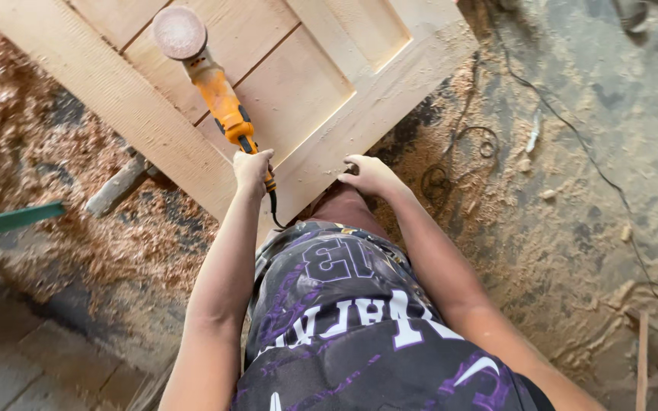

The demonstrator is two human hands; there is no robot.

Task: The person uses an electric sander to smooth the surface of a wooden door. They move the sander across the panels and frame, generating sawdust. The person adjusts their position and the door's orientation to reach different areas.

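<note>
Where the view runs from left to right, the findings stand as follows.

Floor, left: wood shavings (55, 190) lie thick beside and under the work; a green bar (9, 221) juts in from the edge.

Support: a grey wooden leg (119, 183) shows below the panel's lower edge.

Work piece: a pale panelled door (298, 84) lies flat and skewed to the person, its near corner just ahead of the body.

Tool: an orange disc sander (218, 95) rests on the door, its round pad (179, 32) turned face up toward the camera, so not bearing on the wood at this moment.

Left hand (253, 169): closed around the rear grip of the sander, near the black cable's exit.

Right hand (371, 175): fingers loosely curled, resting on the door's near edge; holds nothing.

Floor, right: a loose black cord (458, 152) coils in the sawdust just beside the door.

Judgement on method: the pad would best be laid flat on the wood, moved along the grain with light, even pressure. The right hand should brace the door well away from the disc, and the cable should trail behind the wrist.
</note>
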